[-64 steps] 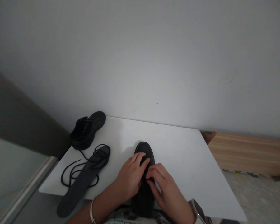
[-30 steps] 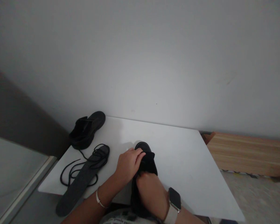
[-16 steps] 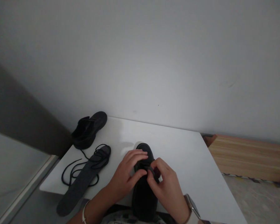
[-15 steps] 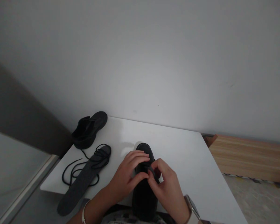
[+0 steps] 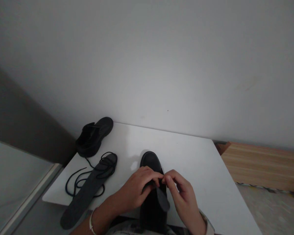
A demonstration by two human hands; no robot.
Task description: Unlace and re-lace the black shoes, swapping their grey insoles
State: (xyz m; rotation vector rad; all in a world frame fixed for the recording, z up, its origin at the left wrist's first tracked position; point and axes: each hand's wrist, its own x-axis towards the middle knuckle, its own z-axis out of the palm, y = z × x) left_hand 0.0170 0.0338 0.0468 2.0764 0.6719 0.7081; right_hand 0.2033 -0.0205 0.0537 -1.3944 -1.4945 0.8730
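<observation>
A black shoe (image 5: 150,160) lies with its toe pointing away from me, close to the table's near edge. Over its upper is my left hand (image 5: 142,184), fingers curled and closed on the shoe around the lacing area. From the right side comes my right hand (image 5: 182,192), thumb and forefinger pinched together at the shoe's right edge, meeting the left fingertips. What sits in that pinch is too small and dark to make out. The shoe's dark tongue (image 5: 163,199) is folded back toward me below the fingers. My hands hide the eyelets.
Another black shoe (image 5: 94,135) sits at the white table's (image 5: 186,156) back left corner. In front of it a grey insole (image 5: 88,192) overhangs the near edge, with black shoelaces (image 5: 80,179) tangled on and beside it. A wall (image 5: 166,65) borders the back.
The tongue now hangs folded back toward me. My left hand has slid back off the toe, and my right hand has shifted slightly right and down, its pinch now at the shoe's right edge.
</observation>
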